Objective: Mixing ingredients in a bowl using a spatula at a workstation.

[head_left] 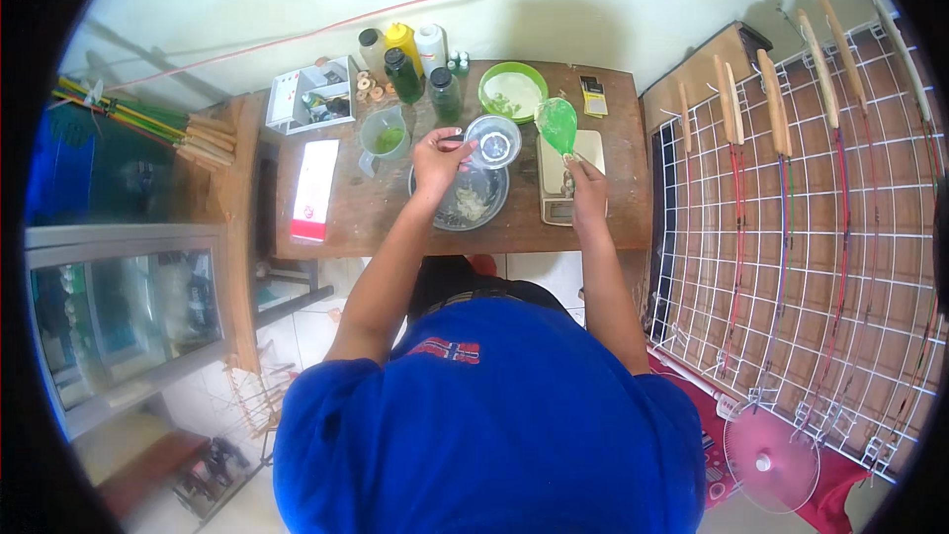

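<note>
My left hand (441, 164) is closed on the rim of a small clear plastic cup (493, 143), held up over a larger clear bowl (428, 206). Pale, crumbly stuff (472, 204) lies in that bowl. In my right hand (587, 188) is the handle of a green scoop (557, 126), its head pointing away from me with whitish residue along the edge. Below this hand sits a cream kitchen scale (556, 178). Just beyond the scoop stands a bright green bowl (488, 79) of white powder.
A measuring jug (368, 129) with green contents stands left of the bowl. Behind are dark green jars (445, 94), a yellow squeeze bottle (399, 37) and a white bottle (430, 44). A divided white tray (287, 107) is at far left. A wire rack (771, 257) rises at right.
</note>
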